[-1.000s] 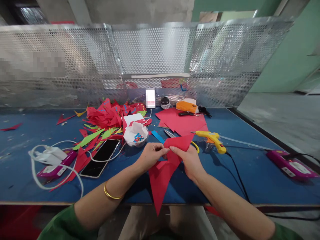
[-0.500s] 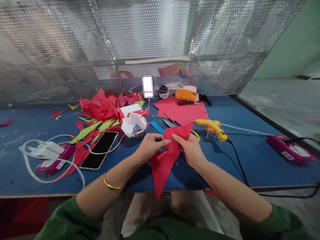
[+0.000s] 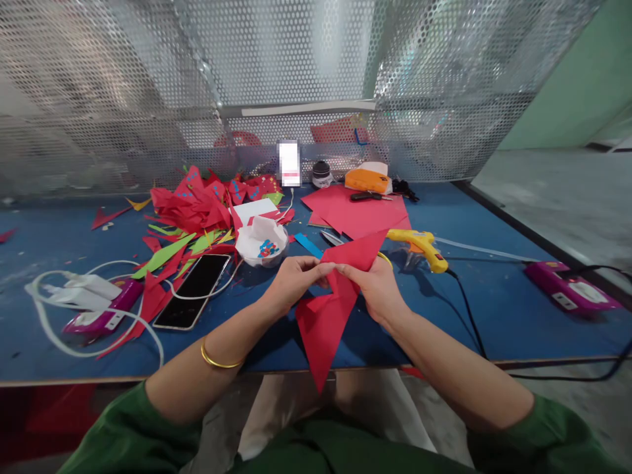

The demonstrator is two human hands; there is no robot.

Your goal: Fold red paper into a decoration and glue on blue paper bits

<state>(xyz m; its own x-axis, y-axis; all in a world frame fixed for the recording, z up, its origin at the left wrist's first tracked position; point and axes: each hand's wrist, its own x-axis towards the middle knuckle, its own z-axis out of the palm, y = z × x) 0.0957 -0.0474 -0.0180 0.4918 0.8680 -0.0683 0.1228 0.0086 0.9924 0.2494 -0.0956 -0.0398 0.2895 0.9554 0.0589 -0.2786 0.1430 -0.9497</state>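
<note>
A folded red paper piece (image 3: 323,329) with pointed ends hangs between my hands over the table's front edge. My left hand (image 3: 296,283) pinches its left side near the middle. My right hand (image 3: 378,286) grips it from the right, with the thumb on top and the other fingers behind the paper. Both thumb tips meet at the fold. Just behind the paper lie scissors (image 3: 332,238) with a yellow handle, partly covered, and a blue strip (image 3: 309,245). The yellow glue gun (image 3: 419,247) rests beyond my right hand.
On the blue table (image 3: 444,329) are a bowl with small coloured pieces (image 3: 261,243), a phone (image 3: 192,293), white cables, purple power strips (image 3: 570,286) and a red paper pile (image 3: 197,204). Red sheets (image 3: 365,210) and an orange packet (image 3: 368,179) lie farther back.
My left thumb has moved right to meet the right thumb on the fold. The paper's lower tip has shifted slightly right, and the whole view has shifted a little.
</note>
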